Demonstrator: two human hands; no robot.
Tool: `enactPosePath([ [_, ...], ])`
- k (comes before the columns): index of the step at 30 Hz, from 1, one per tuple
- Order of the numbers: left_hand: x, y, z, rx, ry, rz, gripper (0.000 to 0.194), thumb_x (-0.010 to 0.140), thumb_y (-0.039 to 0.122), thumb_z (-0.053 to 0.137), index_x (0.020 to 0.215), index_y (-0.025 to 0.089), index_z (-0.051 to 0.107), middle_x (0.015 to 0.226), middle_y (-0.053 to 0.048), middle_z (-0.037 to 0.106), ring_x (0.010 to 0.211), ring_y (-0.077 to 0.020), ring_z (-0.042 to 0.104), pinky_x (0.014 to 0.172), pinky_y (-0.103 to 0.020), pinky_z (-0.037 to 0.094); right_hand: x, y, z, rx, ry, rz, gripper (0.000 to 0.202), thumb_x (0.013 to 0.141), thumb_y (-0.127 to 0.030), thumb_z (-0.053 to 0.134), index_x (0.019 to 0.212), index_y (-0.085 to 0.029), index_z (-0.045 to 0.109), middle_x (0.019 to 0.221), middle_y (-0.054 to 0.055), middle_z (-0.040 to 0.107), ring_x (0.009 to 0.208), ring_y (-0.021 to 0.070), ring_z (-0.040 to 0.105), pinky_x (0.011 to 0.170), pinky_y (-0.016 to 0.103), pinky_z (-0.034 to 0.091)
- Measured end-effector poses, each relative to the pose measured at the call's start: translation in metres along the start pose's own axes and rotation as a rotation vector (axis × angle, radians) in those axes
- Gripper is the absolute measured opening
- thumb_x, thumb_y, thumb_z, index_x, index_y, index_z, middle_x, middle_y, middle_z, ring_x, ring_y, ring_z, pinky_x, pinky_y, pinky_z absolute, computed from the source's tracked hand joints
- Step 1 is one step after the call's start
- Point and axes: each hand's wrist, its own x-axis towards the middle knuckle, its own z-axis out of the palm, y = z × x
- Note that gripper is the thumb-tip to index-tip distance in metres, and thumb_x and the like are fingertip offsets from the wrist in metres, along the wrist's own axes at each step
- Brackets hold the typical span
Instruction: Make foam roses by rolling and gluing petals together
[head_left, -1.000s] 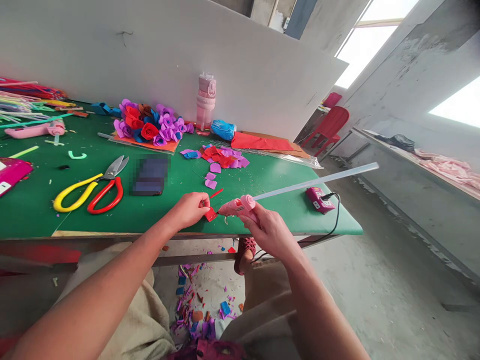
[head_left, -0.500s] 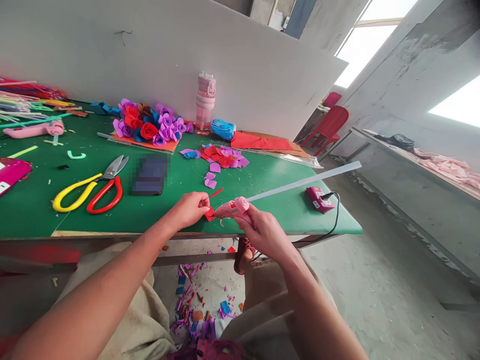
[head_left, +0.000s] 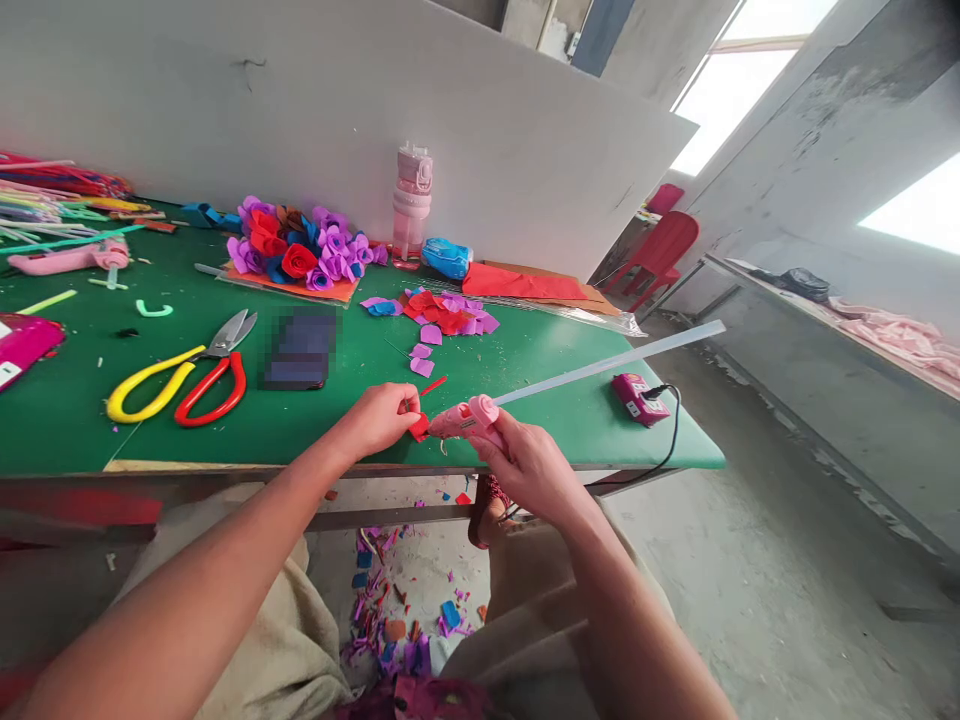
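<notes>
Near the front edge of the green table [head_left: 555, 435], my left hand [head_left: 385, 415] pinches a small red petal [head_left: 419, 427]. My right hand [head_left: 525, 452] is wrapped round a pink glue gun [head_left: 466, 418], whose nozzle points left and meets or nearly meets the red petal. A long translucent glue stick [head_left: 615, 362] juts from the back of the gun. Just beyond my left hand lies a thin red strip [head_left: 433, 385]. Loose purple, red and blue petals [head_left: 450, 312] are scattered farther back.
Yellow-and-red-handled scissors [head_left: 217, 365] and a dark phone [head_left: 300, 347] lie left. Finished paper flowers [head_left: 300, 245], a pink bottle [head_left: 412, 205] and red sheets [head_left: 517, 282] line the back. A magenta box [head_left: 639, 399] with a black cord sits right; a second pink glue gun [head_left: 71, 260] lies far left.
</notes>
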Motion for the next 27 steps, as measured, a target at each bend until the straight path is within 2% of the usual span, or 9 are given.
enactPosePath([
  [3, 0.0, 0.0, 0.0, 0.0, -0.001, 0.004, 0.01, 0.066, 0.027, 0.052, 0.063, 0.019, 0.057, 0.058, 0.002, 0.058, 0.057, -0.0144, 0.048, 0.051, -0.025, 0.028, 0.0, 0.0, -0.001, 0.023, 0.007, -0.002, 0.026, 0.091, -0.037, 0.038, 0.097, -0.018, 0.055, 0.062, -0.001, 0.049, 0.052, 0.0122, 0.036, 0.052, 0.023, 0.025],
  [7, 0.0, 0.0, 0.0, 0.022, 0.026, 0.007, 0.01, 0.066, 0.027, 0.053, 0.061, 0.019, 0.056, 0.056, 0.003, 0.053, 0.056, -0.0139, 0.046, 0.051, -0.025, 0.027, 0.0, -0.001, -0.002, 0.038, -0.02, -0.005, 0.026, 0.09, -0.038, 0.039, 0.093, -0.018, 0.054, 0.06, -0.002, 0.047, 0.052, 0.0119, 0.034, 0.051, 0.023, 0.024],
  [12, -0.002, 0.003, -0.001, 0.001, 0.014, 0.007, 0.009, 0.066, 0.025, 0.053, 0.06, 0.019, 0.056, 0.055, 0.003, 0.053, 0.055, -0.0136, 0.045, 0.052, -0.025, 0.027, 0.0, 0.003, 0.0, 0.055, 0.015, 0.005, 0.026, 0.09, -0.039, 0.04, 0.093, -0.018, 0.055, 0.06, -0.002, 0.047, 0.052, 0.0117, 0.034, 0.052, 0.023, 0.025],
  [15, -0.001, 0.002, 0.0, 0.001, 0.016, 0.001, 0.009, 0.066, 0.025, 0.054, 0.06, 0.019, 0.055, 0.055, 0.003, 0.052, 0.055, -0.0134, 0.045, 0.051, -0.025, 0.027, 0.003, 0.01, 0.002, 0.167, 0.008, -0.003, 0.027, 0.088, -0.041, 0.043, 0.092, -0.018, 0.057, 0.06, -0.002, 0.049, 0.052, 0.0113, 0.036, 0.052, 0.023, 0.028],
  [18, 0.001, -0.002, 0.001, -0.041, 0.019, 0.003, 0.008, 0.067, 0.023, 0.054, 0.06, 0.019, 0.054, 0.055, 0.003, 0.052, 0.055, -0.013, 0.045, 0.051, -0.024, 0.028, 0.008, 0.021, 0.001, 0.434, -0.033, 0.055, 0.031, 0.085, -0.047, 0.048, 0.083, -0.017, 0.059, 0.059, -0.002, 0.051, 0.05, 0.0102, 0.039, 0.05, 0.023, 0.031],
  [21, 0.002, -0.005, 0.002, -0.225, 0.003, 0.014, 0.006, 0.066, 0.022, 0.054, 0.061, 0.018, 0.054, 0.057, 0.003, 0.053, 0.056, -0.0121, 0.046, 0.051, -0.022, 0.031, 0.015, 0.039, -0.007, 0.793, -0.099, 0.175, 0.039, 0.08, -0.055, 0.053, 0.077, -0.017, 0.061, 0.05, -0.004, 0.045, 0.043, 0.0081, 0.032, 0.046, 0.023, 0.032],
  [23, 0.001, -0.005, 0.0, -0.398, -0.017, 0.004, 0.007, 0.065, 0.023, 0.057, 0.062, 0.017, 0.053, 0.056, 0.003, 0.051, 0.053, -0.0101, 0.044, 0.048, -0.02, 0.03, 0.018, 0.055, -0.013, 0.947, -0.111, 0.219, 0.041, 0.078, -0.057, 0.056, 0.078, -0.016, 0.063, 0.047, -0.006, 0.041, 0.041, 0.0073, 0.028, 0.044, 0.023, 0.032],
  [25, -0.002, -0.002, -0.003, -0.566, -0.07, -0.028, 0.012, 0.066, 0.026, 0.061, 0.065, 0.017, 0.053, 0.055, 0.004, 0.05, 0.045, -0.0064, 0.037, 0.042, -0.018, 0.024, 0.02, 0.073, -0.018, 0.948, -0.086, 0.263, 0.043, 0.076, -0.058, 0.057, 0.078, -0.016, 0.063, 0.046, -0.006, 0.04, 0.042, 0.008, 0.033, 0.045, 0.023, 0.033],
  [27, -0.006, 0.0, -0.006, -0.719, -0.149, -0.059, 0.018, 0.067, 0.029, 0.066, 0.069, 0.017, 0.053, 0.055, 0.005, 0.048, 0.039, -0.0028, 0.025, 0.038, -0.018, 0.015, 0.023, 0.09, -0.021, 0.817, -0.007, 0.339, 0.045, 0.073, -0.061, 0.058, 0.076, -0.016, 0.062, 0.05, -0.004, 0.046, 0.046, 0.0094, 0.041, 0.045, 0.022, 0.031],
])
